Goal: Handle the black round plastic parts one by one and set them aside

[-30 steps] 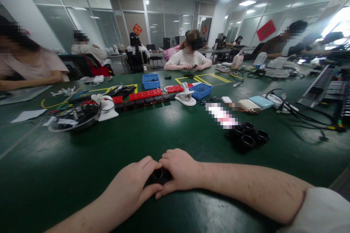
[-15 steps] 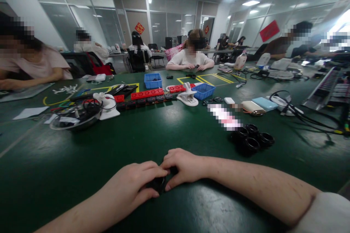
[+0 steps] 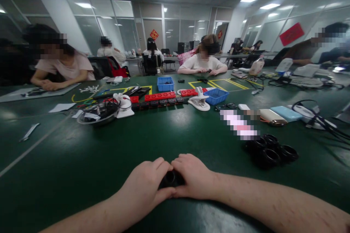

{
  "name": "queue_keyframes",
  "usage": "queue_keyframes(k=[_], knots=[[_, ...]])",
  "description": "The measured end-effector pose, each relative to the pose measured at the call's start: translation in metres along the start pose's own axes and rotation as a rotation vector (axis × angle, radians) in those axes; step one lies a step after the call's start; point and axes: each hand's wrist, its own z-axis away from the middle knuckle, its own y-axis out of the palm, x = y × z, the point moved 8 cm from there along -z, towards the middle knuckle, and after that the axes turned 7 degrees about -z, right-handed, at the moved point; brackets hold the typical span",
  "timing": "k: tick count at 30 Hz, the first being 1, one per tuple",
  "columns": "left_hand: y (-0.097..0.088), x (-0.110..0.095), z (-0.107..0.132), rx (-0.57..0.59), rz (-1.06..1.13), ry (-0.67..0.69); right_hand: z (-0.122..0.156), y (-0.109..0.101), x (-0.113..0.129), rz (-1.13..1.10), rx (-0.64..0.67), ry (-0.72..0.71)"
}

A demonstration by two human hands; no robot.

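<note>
Two hands, one small part: in the head view my left hand [image 3: 144, 185] and right hand [image 3: 195, 176] stay pressed together, clamped on the black ring [image 3: 170, 179]. Only the fingers have shuffled in the last second, so I judge the fiddling unfinished. The ring sits between them, low on the green worktop [image 3: 82, 167], well apart from the pile of rings [image 3: 269, 151] to the right.

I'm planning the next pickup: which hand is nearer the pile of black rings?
Right. The right hand sits left of the black rings, apart from them; the left hand is farther left. Both are closed on a small black part.
</note>
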Motion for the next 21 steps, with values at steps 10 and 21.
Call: queue_keyframes(k=[10,21], knots=[[-0.033,-0.001,0.010,-0.136,0.085,0.224,0.002,-0.012,0.001,-0.258,0.154,-0.050],[-0.026,-0.005,0.009,-0.035,0.083,0.351,-0.007,-0.007,0.001,-0.280,0.241,-0.110]])
